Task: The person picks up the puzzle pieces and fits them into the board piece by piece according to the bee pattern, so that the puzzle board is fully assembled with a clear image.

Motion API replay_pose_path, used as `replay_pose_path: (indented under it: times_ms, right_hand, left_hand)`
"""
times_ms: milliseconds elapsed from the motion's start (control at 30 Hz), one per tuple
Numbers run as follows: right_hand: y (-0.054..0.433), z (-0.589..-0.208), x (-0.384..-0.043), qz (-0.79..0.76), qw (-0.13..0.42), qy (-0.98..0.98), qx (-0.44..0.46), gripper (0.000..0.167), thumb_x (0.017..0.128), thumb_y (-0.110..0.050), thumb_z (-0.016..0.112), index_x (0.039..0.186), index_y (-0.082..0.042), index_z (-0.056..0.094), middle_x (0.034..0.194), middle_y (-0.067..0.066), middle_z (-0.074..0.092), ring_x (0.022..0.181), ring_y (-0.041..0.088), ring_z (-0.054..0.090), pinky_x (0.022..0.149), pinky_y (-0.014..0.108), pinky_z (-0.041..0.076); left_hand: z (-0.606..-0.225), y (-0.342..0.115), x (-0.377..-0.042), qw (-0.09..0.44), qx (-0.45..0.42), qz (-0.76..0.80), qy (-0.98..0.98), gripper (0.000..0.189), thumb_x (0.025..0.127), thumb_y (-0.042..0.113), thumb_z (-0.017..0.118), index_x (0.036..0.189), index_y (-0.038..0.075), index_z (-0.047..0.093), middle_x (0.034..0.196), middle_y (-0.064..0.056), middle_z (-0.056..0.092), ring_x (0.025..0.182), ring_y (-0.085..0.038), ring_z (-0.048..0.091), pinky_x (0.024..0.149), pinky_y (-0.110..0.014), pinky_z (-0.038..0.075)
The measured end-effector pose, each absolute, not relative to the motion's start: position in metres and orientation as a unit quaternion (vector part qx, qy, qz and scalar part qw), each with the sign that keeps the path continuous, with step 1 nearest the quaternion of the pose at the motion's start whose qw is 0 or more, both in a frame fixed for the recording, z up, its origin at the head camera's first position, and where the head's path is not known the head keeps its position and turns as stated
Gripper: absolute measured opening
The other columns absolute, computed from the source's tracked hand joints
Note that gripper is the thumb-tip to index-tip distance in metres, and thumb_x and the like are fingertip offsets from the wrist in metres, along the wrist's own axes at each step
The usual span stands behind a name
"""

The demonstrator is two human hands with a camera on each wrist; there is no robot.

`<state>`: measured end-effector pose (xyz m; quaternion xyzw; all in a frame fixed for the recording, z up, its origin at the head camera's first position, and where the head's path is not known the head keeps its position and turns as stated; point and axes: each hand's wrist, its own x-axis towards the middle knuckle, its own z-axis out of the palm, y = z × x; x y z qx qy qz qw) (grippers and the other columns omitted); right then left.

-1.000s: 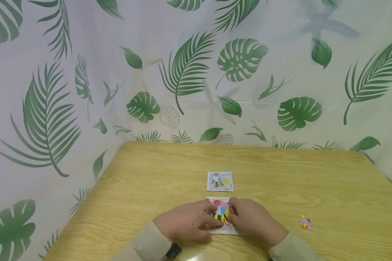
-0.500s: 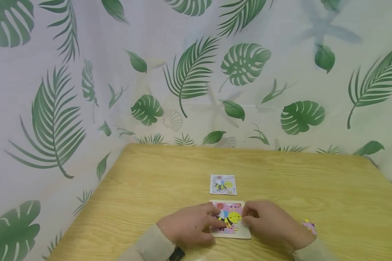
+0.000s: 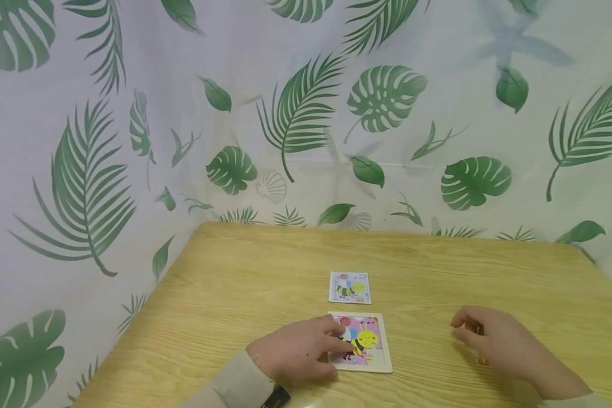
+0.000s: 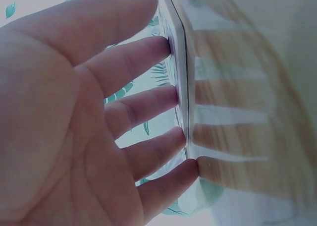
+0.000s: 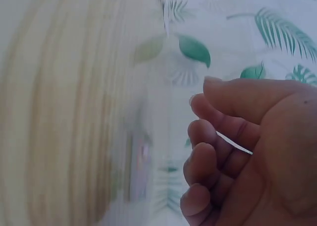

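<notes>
A square jigsaw puzzle (image 3: 379,334) with a bee picture and a pale frame lies flat on the table; bare backing shows at its lower right. My left hand (image 3: 303,348) rests on its left part with fingers spread and extended. In the left wrist view the fingertips (image 4: 171,94) meet the board at its edge. To the right, my right hand (image 3: 505,343) hovers low over the table, its fingers loosely bent with nothing between thumb and fingertips. Below that hand a bit of a loose puzzle piece (image 3: 481,361) peeks out, mostly hidden.
A printed card (image 3: 349,288) with the same bee picture lies just behind the puzzle. The wooden table (image 3: 234,272) ends at a white curtain (image 3: 183,102) with green leaves, at the back and left.
My right hand has left the puzzle's right side and moved right, to above the loose piece, uncovering the puzzle's right edge. My left hand stays on the puzzle.
</notes>
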<state>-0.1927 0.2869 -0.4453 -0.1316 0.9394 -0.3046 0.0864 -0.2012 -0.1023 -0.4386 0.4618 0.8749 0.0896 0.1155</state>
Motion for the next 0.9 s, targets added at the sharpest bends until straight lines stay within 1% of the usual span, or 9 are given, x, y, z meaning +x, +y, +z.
replay_pose_path:
  times_ms: [33,200,300,400,500,567,633,733,900]
  right_hand:
    - [0.292,-0.446,-0.192,-0.305,0.084,0.939,-0.132,0.024,0.101,-0.031,0.063,0.112,-0.009,0.067,0.077,-0.001,0.055,0.057,0.010,0.050,0.053,0.028,0.044]
    - [0.311,-0.451,-0.189,-0.296,0.080,0.943,-0.127,0.031,0.099,-0.032,0.067,0.115,-0.006,0.065,0.076,-0.001,0.054,0.060,0.010,0.051,0.057,0.027,0.044]
    - [0.322,-0.452,-0.189,-0.277,0.073,0.950,-0.124,0.035,0.096,-0.035,0.070,0.116,-0.006,0.065,0.080,-0.002,0.055,0.068,0.008,0.050,0.060,0.027,0.044]
    - [0.332,-0.453,-0.189,-0.262,0.073,0.954,-0.125,0.042,0.093,-0.038,0.073,0.118,-0.006,0.065,0.087,-0.001,0.055,0.074,0.008,0.049,0.062,0.026,0.044]
    - [0.340,-0.455,-0.189,-0.259,0.095,0.953,-0.125,0.049,0.093,-0.041,0.072,0.122,-0.002,0.063,0.092,0.001,0.054,0.077,0.010,0.050,0.063,0.026,0.046]
    - [0.344,-0.456,-0.189,-0.265,0.118,0.948,-0.132,0.053,0.093,-0.039,0.073,0.124,0.002,0.061,0.099,0.004,0.057,0.085,0.013,0.054,0.067,0.028,0.050]
    - [0.346,-0.458,-0.189,-0.271,0.136,0.943,-0.136,0.053,0.093,-0.037,0.073,0.125,0.003,0.060,0.107,0.007,0.060,0.093,0.018,0.058,0.073,0.034,0.054]
    - [0.347,-0.460,-0.191,-0.280,0.149,0.937,-0.145,0.051,0.091,-0.033,0.076,0.124,0.003,0.060,0.119,0.013,0.061,0.106,0.028,0.058,0.079,0.042,0.055]
    - [0.344,-0.463,-0.195,-0.286,0.157,0.933,-0.149,0.047,0.090,-0.031,0.077,0.123,-0.002,0.061,0.121,0.014,0.060,0.107,0.029,0.057,0.079,0.042,0.054]
  left_hand:
    - [-0.439,-0.102,-0.201,0.116,0.462,0.090,0.875,0.049,0.097,0.037,0.065,0.145,0.028,0.058,0.151,0.004,0.046,0.140,-0.010,0.040,0.113,-0.027,0.034]
    - [-0.440,-0.101,-0.201,0.114,0.467,0.090,0.872,0.049,0.098,0.037,0.064,0.146,0.029,0.057,0.148,0.006,0.048,0.137,-0.007,0.041,0.112,-0.025,0.034]
    - [-0.440,-0.100,-0.202,0.114,0.469,0.089,0.871,0.049,0.098,0.038,0.064,0.146,0.029,0.057,0.147,0.006,0.049,0.136,-0.006,0.041,0.112,-0.024,0.034]
    - [-0.441,-0.099,-0.203,0.112,0.469,0.087,0.872,0.048,0.098,0.039,0.065,0.145,0.029,0.058,0.146,0.006,0.050,0.135,-0.006,0.042,0.111,-0.023,0.035]
    - [-0.442,-0.100,-0.204,0.110,0.471,0.084,0.871,0.048,0.098,0.040,0.065,0.144,0.029,0.059,0.143,0.007,0.051,0.131,-0.005,0.044,0.110,-0.022,0.036]
    - [-0.442,-0.100,-0.204,0.113,0.471,0.083,0.871,0.048,0.098,0.041,0.065,0.144,0.030,0.059,0.143,0.008,0.050,0.130,-0.004,0.045,0.109,-0.022,0.036]
    - [-0.442,-0.101,-0.205,0.116,0.470,0.082,0.871,0.048,0.098,0.041,0.065,0.145,0.030,0.058,0.143,0.007,0.050,0.130,-0.005,0.044,0.110,-0.023,0.036]
    - [-0.443,-0.102,-0.206,0.121,0.465,0.080,0.873,0.049,0.099,0.042,0.064,0.145,0.030,0.058,0.143,0.008,0.050,0.129,-0.004,0.045,0.110,-0.023,0.036]
    - [-0.443,-0.104,-0.206,0.124,0.459,0.077,0.877,0.049,0.099,0.042,0.064,0.146,0.031,0.057,0.144,0.008,0.050,0.129,-0.005,0.045,0.110,-0.024,0.036]
